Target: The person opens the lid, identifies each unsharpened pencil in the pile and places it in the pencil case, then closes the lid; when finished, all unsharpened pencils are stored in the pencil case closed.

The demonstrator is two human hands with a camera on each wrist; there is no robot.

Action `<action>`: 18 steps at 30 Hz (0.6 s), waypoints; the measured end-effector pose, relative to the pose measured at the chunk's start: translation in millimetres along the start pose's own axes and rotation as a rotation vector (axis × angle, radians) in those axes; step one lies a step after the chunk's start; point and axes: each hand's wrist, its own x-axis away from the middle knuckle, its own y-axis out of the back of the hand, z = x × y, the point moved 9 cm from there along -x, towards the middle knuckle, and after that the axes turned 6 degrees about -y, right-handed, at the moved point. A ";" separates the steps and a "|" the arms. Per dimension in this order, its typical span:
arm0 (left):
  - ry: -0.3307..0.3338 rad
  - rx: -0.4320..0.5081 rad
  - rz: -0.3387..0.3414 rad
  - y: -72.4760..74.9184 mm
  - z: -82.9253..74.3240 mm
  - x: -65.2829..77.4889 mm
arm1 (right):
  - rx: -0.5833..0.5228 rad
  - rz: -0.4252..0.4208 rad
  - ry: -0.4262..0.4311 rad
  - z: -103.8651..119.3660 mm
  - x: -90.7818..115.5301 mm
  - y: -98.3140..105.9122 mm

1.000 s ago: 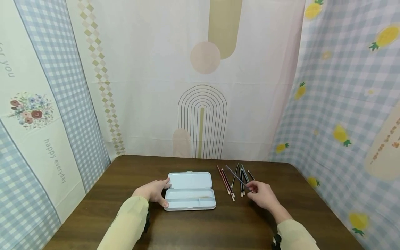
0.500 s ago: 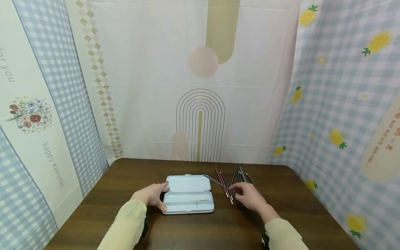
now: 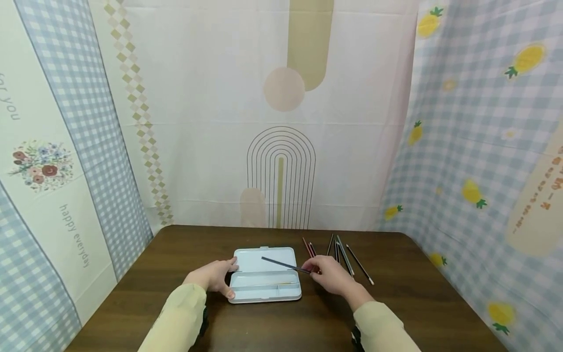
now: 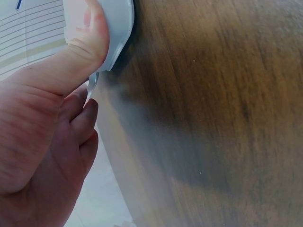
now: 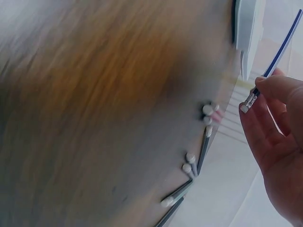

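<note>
An open white pencil case [image 3: 246, 294] lies on the table, its lid [image 3: 250, 260] folded back. Something thin and light-coloured [image 3: 281, 283] lies inside its tray. My left hand [image 3: 212, 276] grips the case's left side, thumb over the front tray's edge and fingers at the lid; the left wrist view has the thumb on the case's corner [image 4: 120, 35]. My right hand [image 3: 333, 275] pinches a dark blue pencil [image 3: 281, 264] near its eraser end. The pencil's far end points left, above the lid. In the right wrist view, thumb and fingertips hold the pencil [image 5: 284, 45] by its metal-banded end.
Right of the case lie several loose pencils: red ones [image 3: 307, 247] partly behind my right hand, dark and green ones [image 3: 345, 256], and one set apart [image 3: 360, 265]. A patterned cloth [image 3: 198, 146] hangs behind the brown table [image 3: 264, 332].
My right hand has carried the dark blue pencil left from the loose pencils to above the case. The left hand keeps its grip on the case. The view has shifted slightly.
</note>
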 end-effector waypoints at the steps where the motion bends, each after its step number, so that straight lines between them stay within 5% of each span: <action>1: 0.000 0.003 0.000 -0.5 0.6 0.0 | -0.010 0.009 0.005 2.6 -0.9 -1.7; 18: -0.008 0.007 -0.002 -1.0 0.7 0.3 | 0.018 0.034 0.059 29.7 -10.8 -15.7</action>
